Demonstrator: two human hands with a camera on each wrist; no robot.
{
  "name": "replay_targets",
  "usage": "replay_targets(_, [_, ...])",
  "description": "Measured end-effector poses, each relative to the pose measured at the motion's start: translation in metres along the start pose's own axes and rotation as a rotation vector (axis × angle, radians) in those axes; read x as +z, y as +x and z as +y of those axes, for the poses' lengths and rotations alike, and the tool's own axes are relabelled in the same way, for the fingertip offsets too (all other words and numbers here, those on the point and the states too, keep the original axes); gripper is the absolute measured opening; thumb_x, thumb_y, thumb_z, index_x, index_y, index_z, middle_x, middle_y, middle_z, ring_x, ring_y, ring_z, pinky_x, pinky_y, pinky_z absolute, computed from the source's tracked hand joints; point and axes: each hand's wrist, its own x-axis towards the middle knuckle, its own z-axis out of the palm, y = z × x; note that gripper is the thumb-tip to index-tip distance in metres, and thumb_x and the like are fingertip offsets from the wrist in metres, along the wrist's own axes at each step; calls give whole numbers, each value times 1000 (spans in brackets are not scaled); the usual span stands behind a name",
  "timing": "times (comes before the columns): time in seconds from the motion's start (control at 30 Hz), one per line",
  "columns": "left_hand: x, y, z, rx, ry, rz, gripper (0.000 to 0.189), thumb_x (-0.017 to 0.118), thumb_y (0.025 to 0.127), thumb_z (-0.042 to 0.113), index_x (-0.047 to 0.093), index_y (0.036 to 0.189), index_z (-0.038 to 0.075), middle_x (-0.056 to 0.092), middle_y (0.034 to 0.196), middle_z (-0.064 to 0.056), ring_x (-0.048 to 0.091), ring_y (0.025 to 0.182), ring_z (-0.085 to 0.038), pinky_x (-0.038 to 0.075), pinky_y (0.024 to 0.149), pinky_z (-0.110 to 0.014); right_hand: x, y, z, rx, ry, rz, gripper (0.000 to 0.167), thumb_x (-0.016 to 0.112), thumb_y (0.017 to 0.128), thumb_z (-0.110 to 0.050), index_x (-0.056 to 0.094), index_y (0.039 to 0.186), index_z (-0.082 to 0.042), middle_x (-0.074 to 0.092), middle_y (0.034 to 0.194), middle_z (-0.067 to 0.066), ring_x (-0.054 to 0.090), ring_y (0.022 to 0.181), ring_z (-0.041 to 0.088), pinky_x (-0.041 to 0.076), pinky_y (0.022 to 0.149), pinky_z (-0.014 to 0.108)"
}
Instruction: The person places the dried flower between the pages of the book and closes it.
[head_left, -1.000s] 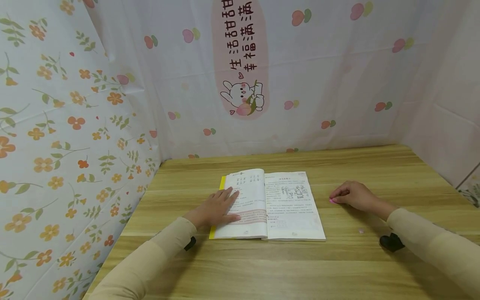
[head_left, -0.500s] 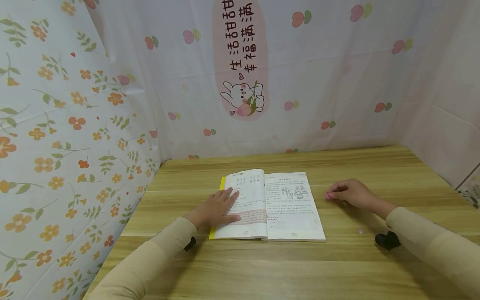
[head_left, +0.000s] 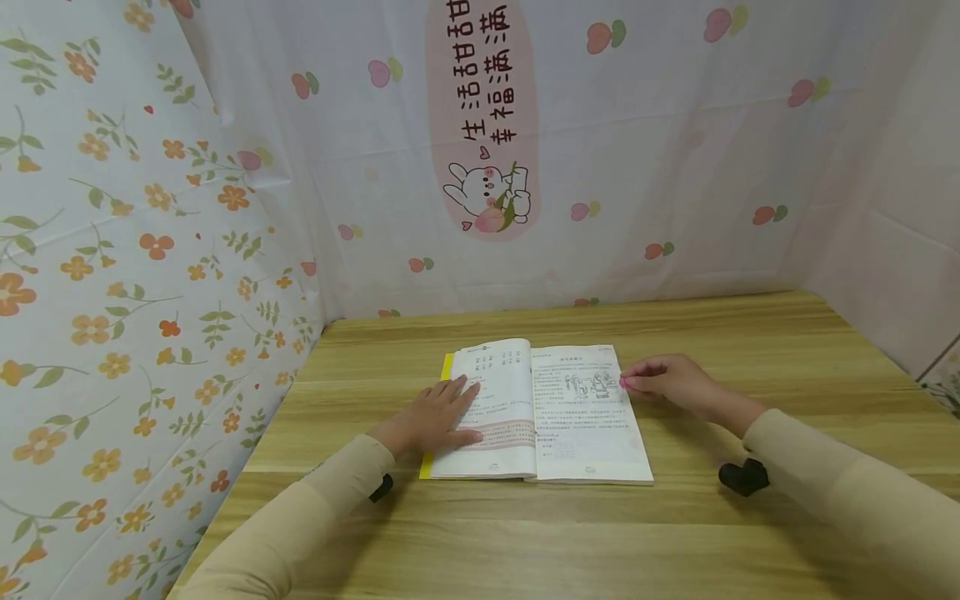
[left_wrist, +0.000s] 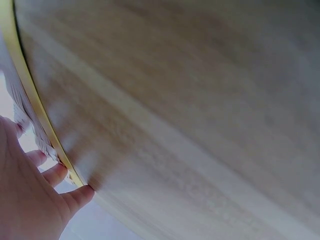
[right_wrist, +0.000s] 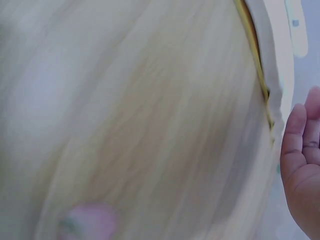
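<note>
An open book (head_left: 588, 450) with a yellow cover edge lies on the table, its right page bearing a line drawing. My left hand (head_left: 431, 419) rests spread on the left page; in the left wrist view, its fingers (left_wrist: 56, 175) lie along the book's yellow edge. Beside the drawing, my right hand (head_left: 678, 383) pinches a small bright pink piece (head_left: 623, 382) at the right page's outer edge. Its kind is too small to make out. In the right wrist view that hand (right_wrist: 305, 170) shows curled fingers by the book, and the piece is hidden.
Another small pink object (right_wrist: 90, 222), blurred, lies on the wooden table (head_left: 525, 542) in the right wrist view; the head view does not show it. Black wrist-worn gear (head_left: 744, 477) sits under the right sleeve. Patterned cloth (head_left: 360, 275) hangs behind and to the left.
My right hand has moved left with the pink piece, from bare table to the right page's edge. The left hand and book stay in place. The other pink object has become covered in the head view.
</note>
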Motion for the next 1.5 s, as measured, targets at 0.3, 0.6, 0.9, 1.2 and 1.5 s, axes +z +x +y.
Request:
replay_targets(0.3, [1,-1,0,1,3,7,89,38,93,69,15,157,11,17,159,-18,22,142,-35,25,110,-52,26,8,-23,-10,67,-30,30,70,91,-16,67,113,4,66,103,7,56,88,20,50,77,32])
replay_targets(0.6, [1,0,-1,9,-2,14,89,38,94,68,15,157,11,17,159,-18,22,142,-35,25,110,-51,56,24,-32,17,91,-35,29,70,91,-14,67,113,4,65,102,8,58,85,19,51,75,28])
replay_targets(0.9, [2,0,0,8,7,9,88,37,94,68,14,157,11,16,159,-18,22,142,-35,25,110,-51,60,32,-35,-23,-28,23,23,70,90,-12,69,107,2,66,98,9,56,82,20,50,71,28])
replay_targets(1.2, [0,0,-3,-5,12,-2,89,39,94,68,13,157,12,15,159,-17,21,143,-34,23,111,-50,45,47,-35,-231,-414,88,30,71,90,-12,65,116,2,64,110,16,57,101,31,45,91,46])
replay_targets(1.5, [4,2,-4,-13,-20,-13,90,36,92,71,11,158,14,12,160,-15,18,144,-35,21,112,-51,34,56,-22,-330,-737,17,57,71,91,-26,50,138,1,48,140,23,41,131,42,31,105,57])
